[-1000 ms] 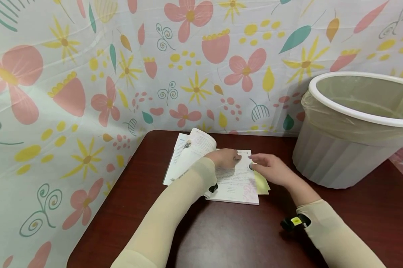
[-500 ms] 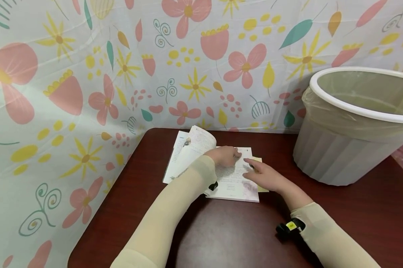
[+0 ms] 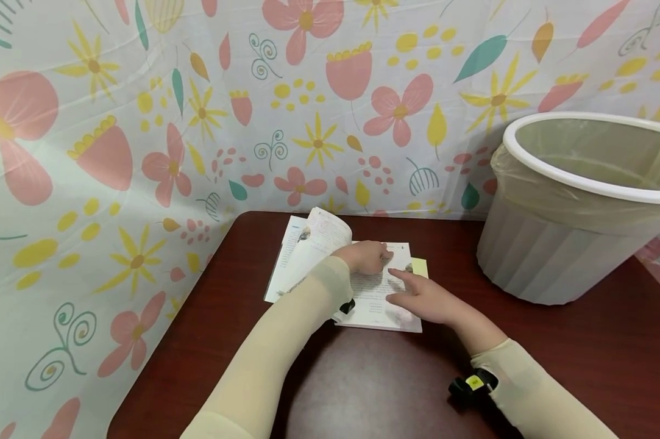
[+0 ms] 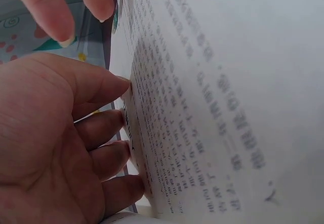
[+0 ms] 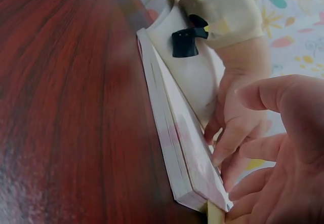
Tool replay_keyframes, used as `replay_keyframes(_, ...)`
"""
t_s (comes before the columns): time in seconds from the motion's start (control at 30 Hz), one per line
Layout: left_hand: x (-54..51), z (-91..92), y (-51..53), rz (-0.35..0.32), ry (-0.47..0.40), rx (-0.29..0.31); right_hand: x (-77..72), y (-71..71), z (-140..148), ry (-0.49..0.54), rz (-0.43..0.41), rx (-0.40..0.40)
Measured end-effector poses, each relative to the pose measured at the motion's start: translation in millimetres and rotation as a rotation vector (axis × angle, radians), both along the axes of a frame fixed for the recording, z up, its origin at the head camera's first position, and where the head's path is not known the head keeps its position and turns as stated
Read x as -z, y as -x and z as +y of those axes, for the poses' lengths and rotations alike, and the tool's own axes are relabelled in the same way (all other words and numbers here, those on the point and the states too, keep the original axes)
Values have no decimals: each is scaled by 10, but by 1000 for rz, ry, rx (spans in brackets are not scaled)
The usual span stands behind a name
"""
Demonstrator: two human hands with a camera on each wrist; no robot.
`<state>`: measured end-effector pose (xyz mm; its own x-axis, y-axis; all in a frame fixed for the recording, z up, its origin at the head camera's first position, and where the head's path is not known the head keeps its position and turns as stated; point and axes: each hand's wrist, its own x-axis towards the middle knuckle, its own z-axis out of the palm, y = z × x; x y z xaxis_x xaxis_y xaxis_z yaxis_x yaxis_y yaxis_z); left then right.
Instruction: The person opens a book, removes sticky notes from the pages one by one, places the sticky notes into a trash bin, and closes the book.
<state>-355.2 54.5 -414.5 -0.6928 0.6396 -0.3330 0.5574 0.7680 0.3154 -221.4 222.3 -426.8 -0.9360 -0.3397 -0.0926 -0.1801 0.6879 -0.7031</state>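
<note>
An open book [image 3: 375, 305] lies on the dark red table, its left-hand pages curling up. My left hand [image 3: 364, 257] rests across the right-hand page near its top, with its fingertips touching the paper; in the left wrist view the fingers of this hand [image 4: 66, 133] are bent against the printed page [image 4: 172, 97]. Just to the right, my right hand [image 3: 424, 299] hovers over or touches the page's right side, fingers spread and gripping nothing. A yellow sheet [image 3: 420, 267] sticks out from beneath the book's right edge, partly covered by the right hand.
A large pale bin [image 3: 549, 256] with a white rim and a plastic liner stands on the table at the right. Behind and to the left hangs a white cloth [image 3: 209, 183] with flowers and leaves. The table's [image 3: 198, 341] left edge runs beside the cloth.
The right hand has moved left and slightly down, from the book's right edge onto the page area, its fingers more spread. The left hand stays on the page in much the same place.
</note>
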Motion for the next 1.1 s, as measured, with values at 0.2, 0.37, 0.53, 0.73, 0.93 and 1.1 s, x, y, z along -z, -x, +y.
replay_keyframes(0.2,5,-6,-9,7,-6,6,-24,11,18,103,-57,46)
replay_keyframes(0.37,17,6,-14,23,12,-3,-59,37,65,284,-154,98)
replay_keyframes(0.53,8,12,-25,58,26,9,-117,47,123,474,-266,152)
replay_keyframes(0.73,-8,0,-32,41,7,1,-168,41,184,631,-325,184)
replay_keyframes(0.93,7,1,-21,36,9,5,-214,23,220,717,-312,197)
replay_keyframes(1.1,2,8,-20,59,31,27,-219,29,216,759,-326,202)
